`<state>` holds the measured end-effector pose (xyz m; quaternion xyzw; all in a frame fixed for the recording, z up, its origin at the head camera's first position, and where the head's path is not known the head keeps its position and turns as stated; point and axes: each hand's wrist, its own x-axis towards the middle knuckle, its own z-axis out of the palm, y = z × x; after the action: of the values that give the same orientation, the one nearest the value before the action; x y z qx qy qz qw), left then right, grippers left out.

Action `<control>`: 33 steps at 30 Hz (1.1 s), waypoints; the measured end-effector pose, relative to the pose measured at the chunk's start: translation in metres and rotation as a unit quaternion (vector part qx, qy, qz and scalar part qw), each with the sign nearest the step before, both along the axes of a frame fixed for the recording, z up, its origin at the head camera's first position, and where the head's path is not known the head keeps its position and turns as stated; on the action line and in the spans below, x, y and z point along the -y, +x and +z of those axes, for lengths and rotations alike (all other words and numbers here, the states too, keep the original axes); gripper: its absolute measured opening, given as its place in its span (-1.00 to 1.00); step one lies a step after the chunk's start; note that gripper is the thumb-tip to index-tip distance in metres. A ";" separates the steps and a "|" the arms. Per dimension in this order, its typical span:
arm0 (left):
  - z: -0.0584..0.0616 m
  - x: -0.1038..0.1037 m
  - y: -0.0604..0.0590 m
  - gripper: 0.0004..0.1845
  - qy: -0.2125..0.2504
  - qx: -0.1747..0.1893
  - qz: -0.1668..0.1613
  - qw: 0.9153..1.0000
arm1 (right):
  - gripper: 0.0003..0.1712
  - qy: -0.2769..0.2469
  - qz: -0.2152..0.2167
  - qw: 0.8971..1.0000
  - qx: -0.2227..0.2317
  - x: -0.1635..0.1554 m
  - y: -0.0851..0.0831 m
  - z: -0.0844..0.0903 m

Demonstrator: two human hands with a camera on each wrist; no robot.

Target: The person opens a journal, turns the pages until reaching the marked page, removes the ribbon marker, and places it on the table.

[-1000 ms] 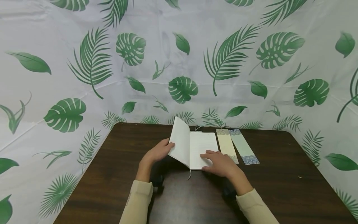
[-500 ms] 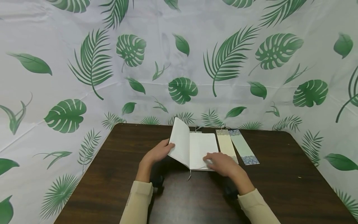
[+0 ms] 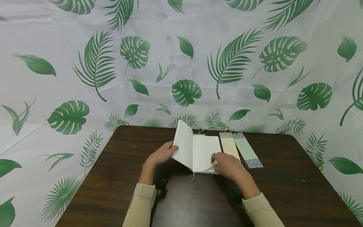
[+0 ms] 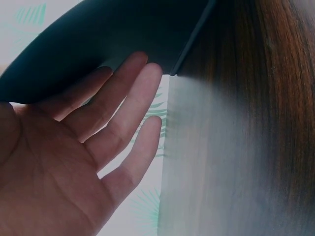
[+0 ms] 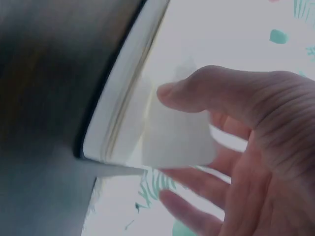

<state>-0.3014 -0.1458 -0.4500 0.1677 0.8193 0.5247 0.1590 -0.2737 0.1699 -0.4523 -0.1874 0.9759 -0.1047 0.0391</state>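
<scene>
The right hand [image 3: 228, 166] has its thumb and fingers [image 5: 183, 94] pinching the lower outer corner of a single white page [image 5: 174, 135], lifted clear of the block beneath in the right wrist view. The left hand [image 3: 160, 155] has straight, slightly spread fingers [image 4: 129, 93] pressed flat against the dark outer cover, propping the left half up at a steep tilt. Between the two hands lies the open white-paged notebook with a dark cover [image 3: 198, 152], near the middle of the dark brown wooden table [image 3: 113, 176], its right half flat on the wood and a thin ribbon marker [image 3: 193, 178] hanging off its near edge. Just beside its right edge lie two long paper bookmarks, one cream [image 3: 230, 147] and one pale green with a blue patterned end [image 3: 247, 150], side by side. To turn the page cleanly, my judgement is that the pinch should hold only this one sheet and carry it over in a gentle arc rather than dragging, while the left hand holds its half steady so the spine does not shift. A white cloth printed with green leaves [image 3: 85, 63] surrounds the table.
</scene>
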 end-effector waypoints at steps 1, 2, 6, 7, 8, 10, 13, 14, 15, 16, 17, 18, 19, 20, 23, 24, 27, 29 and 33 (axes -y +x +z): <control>0.000 0.000 0.000 -0.43 0.002 0.002 0.000 1.000 | -0.71 0.000 -0.011 1.000 -0.007 -0.002 -0.001 0.000; 0.001 0.000 0.001 -0.44 0.004 0.004 0.002 1.000 | -0.61 -0.001 -0.024 1.000 -0.014 -0.004 -0.002 0.001; 0.001 -0.001 0.003 -0.46 0.007 0.007 0.011 1.000 | -0.18 -0.020 -0.078 0.996 -0.043 -0.010 -0.005 0.001; 0.001 -0.001 0.003 -0.46 0.008 0.007 0.011 1.000 | -0.09 -0.031 -0.093 0.994 -0.049 -0.010 -0.006 0.001; 0.001 -0.001 0.004 -0.46 0.008 0.006 0.011 1.000 | -0.02 -0.045 -0.111 0.992 -0.051 -0.009 -0.007 0.001; 0.001 -0.002 0.004 -0.46 0.009 0.007 0.009 1.000 | 0.07 -0.075 -0.142 0.986 -0.052 -0.008 -0.008 0.000; 0.001 -0.002 0.004 -0.46 0.012 0.009 0.007 1.000 | -0.02 -0.127 -0.165 0.977 -0.042 -0.002 -0.009 -0.001; 0.002 -0.002 0.004 -0.46 0.012 0.009 0.008 1.000 | -0.07 -0.142 -0.166 0.975 -0.031 0.001 -0.008 -0.002; 0.002 -0.002 0.004 -0.46 0.012 0.010 0.008 1.000 | -0.14 -0.154 -0.158 0.975 -0.022 0.003 -0.008 -0.002; 0.002 -0.002 0.004 -0.46 0.012 0.010 0.007 1.000 | -0.20 -0.164 -0.148 0.975 -0.013 0.006 -0.007 -0.003; 0.001 -0.003 0.003 -0.45 0.012 0.009 0.006 1.000 | -0.26 -0.172 -0.136 0.976 -0.004 0.009 -0.006 -0.004; 0.001 -0.003 0.003 -0.45 0.011 0.007 0.005 1.000 | -0.33 -0.177 -0.124 0.976 0.004 0.012 -0.004 -0.005; 0.001 -0.003 0.002 -0.45 0.011 0.007 0.005 1.000 | -0.35 -0.177 -0.112 0.978 0.013 0.015 -0.003 -0.007; 0.001 -0.003 0.002 -0.45 0.011 0.007 0.004 1.000 | -0.37 -0.178 -0.102 0.979 0.021 0.018 -0.001 -0.008; 0.000 -0.004 0.002 -0.45 0.011 0.009 0.006 1.000 | -0.39 -0.170 -0.060 0.983 0.029 0.026 0.002 -0.013; 0.000 -0.005 0.002 -0.45 0.011 0.010 0.007 1.000 | -0.39 -0.168 -0.045 0.984 0.034 0.028 0.002 -0.016; 0.000 -0.006 0.003 -0.44 0.011 0.011 0.011 1.000 | -0.35 -0.156 -0.002 0.987 0.045 0.033 0.005 -0.020; 0.001 -0.007 0.003 -0.43 0.012 0.013 0.015 1.000 | -0.29 -0.144 0.016 0.988 0.053 0.035 0.007 -0.022; 0.003 -0.008 0.004 -0.40 0.012 0.010 0.022 1.000 | -0.23 -0.109 0.030 0.992 0.052 0.039 0.010 -0.022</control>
<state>-0.2970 -0.1381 -0.4469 0.1459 0.8150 0.5394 0.1534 -0.2634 0.1307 -0.4748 -0.2135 0.9494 -0.2185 0.0725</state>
